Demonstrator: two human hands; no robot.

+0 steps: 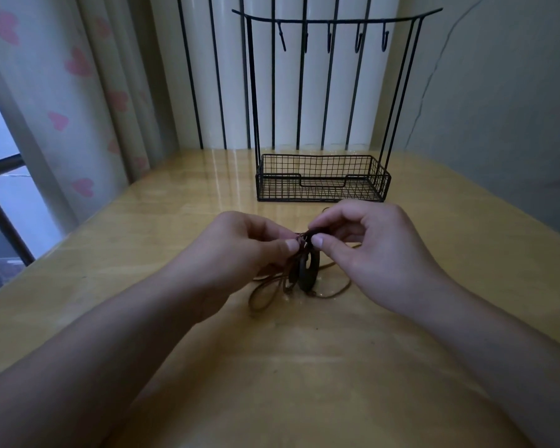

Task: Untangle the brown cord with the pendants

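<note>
A tangled brown cord hangs between my hands over the wooden table, its loose loops lying on the tabletop. Dark ring-shaped pendants dangle from the knot just under my fingertips. My left hand pinches the knotted part of the cord from the left between thumb and fingers. My right hand pinches the same knot from the right, thumb toward me. The two thumbs are almost touching. Part of the cord is hidden behind my fingers.
A black wire rack with a mesh basket and a top bar of several hooks stands on the table just behind my hands. Curtains with pink hearts hang at the left, a wall at the right.
</note>
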